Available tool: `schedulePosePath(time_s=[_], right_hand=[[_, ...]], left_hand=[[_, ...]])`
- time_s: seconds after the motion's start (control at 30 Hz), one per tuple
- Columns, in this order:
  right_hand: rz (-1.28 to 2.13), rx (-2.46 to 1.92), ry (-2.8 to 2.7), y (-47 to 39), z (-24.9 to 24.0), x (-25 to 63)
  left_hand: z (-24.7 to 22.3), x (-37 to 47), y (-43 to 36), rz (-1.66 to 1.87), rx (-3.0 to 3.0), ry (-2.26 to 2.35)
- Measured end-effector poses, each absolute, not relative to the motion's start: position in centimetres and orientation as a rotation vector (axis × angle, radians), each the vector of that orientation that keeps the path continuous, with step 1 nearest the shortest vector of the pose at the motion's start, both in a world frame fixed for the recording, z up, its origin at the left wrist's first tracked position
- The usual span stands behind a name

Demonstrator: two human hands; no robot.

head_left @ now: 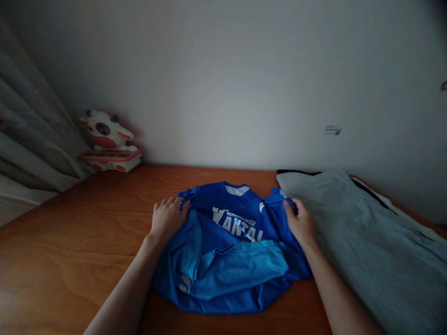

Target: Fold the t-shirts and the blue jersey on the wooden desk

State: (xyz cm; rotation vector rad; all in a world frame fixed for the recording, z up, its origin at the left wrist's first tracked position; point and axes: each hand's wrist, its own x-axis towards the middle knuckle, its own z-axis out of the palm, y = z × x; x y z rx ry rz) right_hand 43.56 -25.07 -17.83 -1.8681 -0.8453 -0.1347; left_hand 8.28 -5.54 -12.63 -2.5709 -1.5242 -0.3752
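A blue T-shirt (244, 200) with white lettering on its chest lies rumpled in front of me, collar toward the wall. Its lower part is bunched up, and a lighter blue section (240, 270) lies folded across the front. At the sleeve on the left, my left hand (168, 215) has its thumb and fingers closed on the fabric. My right hand (301, 221) pinches the sleeve on the right side between thumb and fingers. Some fingertips are hidden by the cloth and the hands themselves.
Grey garments (363, 237) lie stacked flat on the right of the wooden surface (87, 232). A cow-shaped toy with a keyboard (110, 142) stands in the back left corner by a curtain (28, 121). Behind everything rises a pale wall (223, 83) bearing a small sticker (333, 130).
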Motion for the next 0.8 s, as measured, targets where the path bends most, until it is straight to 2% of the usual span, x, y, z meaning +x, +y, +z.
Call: schedulePosePath(time_s=[0.17, 0.37, 0.5, 0.63, 0.8], right_hand=[[-0.179, -1.719, -0.522, -25.5, -17.4, 44.7], [-0.042, -1.734, -0.472, -25.1, -19.2, 45.9], [0.075, -1.614, -0.532, -24.7, -20.2, 45.8], [0.199, -1.549, -0.672, -24.1, -20.3, 45.2], [0.044, -1.663, -0.876, -23.2, -17.8, 45.8]], left_hand=[[-14.0, 7.7, -4.9, -0.307, -2.666, -1.537], [-13.8, 6.2, -4.0, -0.258, -2.352, -1.846], [-14.9, 6.5, -2.9, -0.516, -2.686, -1.451], [-16.4, 7.1, -2.7, -0.435, -3.016, -1.142], [-16.3, 6.5, -3.1, -0.179, -2.847, -1.52]])
